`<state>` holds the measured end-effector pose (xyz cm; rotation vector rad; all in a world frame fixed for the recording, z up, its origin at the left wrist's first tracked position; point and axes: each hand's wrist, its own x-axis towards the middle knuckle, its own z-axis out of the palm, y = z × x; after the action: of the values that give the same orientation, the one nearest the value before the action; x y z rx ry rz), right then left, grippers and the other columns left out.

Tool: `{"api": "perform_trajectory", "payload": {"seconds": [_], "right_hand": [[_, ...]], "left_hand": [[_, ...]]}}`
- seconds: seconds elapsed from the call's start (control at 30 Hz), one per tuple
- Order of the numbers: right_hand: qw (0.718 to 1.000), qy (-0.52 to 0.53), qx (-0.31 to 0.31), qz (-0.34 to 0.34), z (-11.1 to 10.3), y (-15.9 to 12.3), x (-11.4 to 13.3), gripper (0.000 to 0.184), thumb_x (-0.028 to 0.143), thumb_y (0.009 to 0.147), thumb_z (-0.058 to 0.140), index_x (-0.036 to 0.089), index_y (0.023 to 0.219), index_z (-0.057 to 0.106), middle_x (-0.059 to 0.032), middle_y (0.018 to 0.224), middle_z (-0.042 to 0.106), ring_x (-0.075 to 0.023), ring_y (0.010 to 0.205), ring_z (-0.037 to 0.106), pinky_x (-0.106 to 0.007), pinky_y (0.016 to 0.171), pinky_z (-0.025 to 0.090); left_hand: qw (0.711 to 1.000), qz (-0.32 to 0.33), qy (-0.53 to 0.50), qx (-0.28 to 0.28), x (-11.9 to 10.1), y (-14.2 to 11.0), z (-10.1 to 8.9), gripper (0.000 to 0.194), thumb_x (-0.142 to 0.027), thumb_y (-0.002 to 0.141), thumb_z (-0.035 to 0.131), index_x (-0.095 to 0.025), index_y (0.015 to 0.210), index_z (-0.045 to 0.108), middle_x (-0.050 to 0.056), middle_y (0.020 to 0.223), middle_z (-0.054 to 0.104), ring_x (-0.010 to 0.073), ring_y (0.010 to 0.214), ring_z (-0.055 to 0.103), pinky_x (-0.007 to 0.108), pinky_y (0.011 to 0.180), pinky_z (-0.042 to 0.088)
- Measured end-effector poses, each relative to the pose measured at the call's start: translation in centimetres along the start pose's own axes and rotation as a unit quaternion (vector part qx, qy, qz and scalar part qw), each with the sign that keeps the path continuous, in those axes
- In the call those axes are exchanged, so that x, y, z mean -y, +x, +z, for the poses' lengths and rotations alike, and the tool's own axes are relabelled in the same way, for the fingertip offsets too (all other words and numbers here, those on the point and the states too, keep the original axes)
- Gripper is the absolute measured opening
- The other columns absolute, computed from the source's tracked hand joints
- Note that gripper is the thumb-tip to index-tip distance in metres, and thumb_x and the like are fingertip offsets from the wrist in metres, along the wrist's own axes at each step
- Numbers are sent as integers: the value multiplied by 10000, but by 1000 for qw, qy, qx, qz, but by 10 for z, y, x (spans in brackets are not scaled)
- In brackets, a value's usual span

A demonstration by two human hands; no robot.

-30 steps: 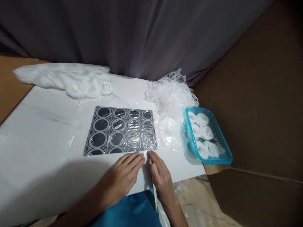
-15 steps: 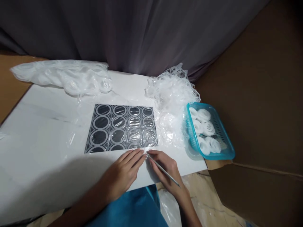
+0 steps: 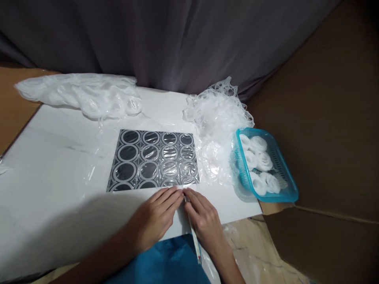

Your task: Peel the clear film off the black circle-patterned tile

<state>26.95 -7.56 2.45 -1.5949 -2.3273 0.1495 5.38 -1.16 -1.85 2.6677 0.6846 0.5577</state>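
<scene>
A dark sheet (image 3: 128,153) printed with rows of pale rings lies on the white tabletop, with shiny clear film over it. At its front edge my left hand (image 3: 158,215) rests with fingers stretched out and lying flat. My right hand (image 3: 204,217) is closed around a slim, pale stick-like tool (image 3: 194,240), whose tip is by the sheet's front edge, hidden under my fingers. The tool's lower end points down toward my lap and shows a small red mark. The fingertips of both hands nearly meet. Whatever lies beneath them is too small to make out.
A turquoise basket (image 3: 275,193) of white ring-shaped pieces (image 3: 262,159) stands at the right table edge. Left of it is a heap of clear ring-cut plastic scraps (image 3: 219,114). A bundle of filmy plastic sheets (image 3: 79,94) lies back left. A cardboard wall (image 3: 334,118) rises on the right.
The tool in my right hand has swung from slanting rightward to pointing more steeply down toward me. My right hand has turned knuckles-up, its fingers closer together. My left hand stays nearly in place.
</scene>
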Motion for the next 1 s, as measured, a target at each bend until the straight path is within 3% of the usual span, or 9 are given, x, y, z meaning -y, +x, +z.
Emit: {"api": "perform_trajectory", "payload": {"seconds": [0.17,0.33,0.47,0.57,0.67,0.8,0.9,1.0], "right_hand": [[998,-9,-59,21,11,-6,-6,364,32,1103,458,153,1320,723,-193,1516,711,-311,1371,725,-468,1111,672],[985,-4,-127,117,0,-7,-46,451,110,1134,452,220,1524,651,-149,1598,657,-295,1425,694,-462,1138,654],[970,-49,-172,164,-24,3,-88,365,192,1148,478,234,1411,727,-138,1584,670,-329,1391,712,-507,1103,647],[956,-88,-202,194,-40,16,-104,269,221,1142,520,251,1255,763,-119,1546,702,-348,1393,704,-540,1096,626],[955,-65,-211,196,-45,27,-103,189,272,1129,572,243,1094,756,-127,1521,713,-362,1406,687,-574,1099,616],[967,77,-188,151,-33,35,-83,175,290,1101,636,242,970,741,-133,1386,771,-329,1300,736,-529,1078,634],[961,196,-128,144,-19,38,-64,172,276,1096,649,246,973,765,-117,1308,799,-287,1208,776,-453,1046,653],[953,247,-105,142,-8,40,-54,142,297,1075,688,244,989,788,-112,1243,820,-280,1149,794,-435,1027,657]], "left_hand": [[999,-12,31,-14,-4,0,-2,633,-69,996,537,-149,1624,542,68,1637,636,268,1542,567,476,1338,400],[998,-22,58,22,-3,-2,-1,751,-57,967,527,-215,1698,460,8,1691,585,237,1586,509,442,1350,345],[996,-7,84,19,-2,-1,0,721,-104,1006,529,-236,1711,451,12,1652,626,246,1552,545,438,1319,358],[995,-8,98,23,-4,0,-1,666,-150,1037,534,-251,1693,484,17,1636,640,257,1537,556,457,1303,372],[994,-10,105,27,-7,0,-3,600,-228,1058,562,-235,1658,535,50,1631,641,279,1533,557,470,1290,383],[992,-8,123,-5,-6,6,-2,548,-336,1088,581,-179,1613,585,99,1608,656,289,1507,572,447,1281,380],[990,-31,137,-20,-2,16,-2,596,-257,1089,533,-201,1682,507,78,1653,618,274,1535,549,454,1283,385],[987,-46,152,-11,2,27,-1,674,-154,1078,471,-235,1745,409,58,1714,553,269,1604,476,484,1289,392]]}}
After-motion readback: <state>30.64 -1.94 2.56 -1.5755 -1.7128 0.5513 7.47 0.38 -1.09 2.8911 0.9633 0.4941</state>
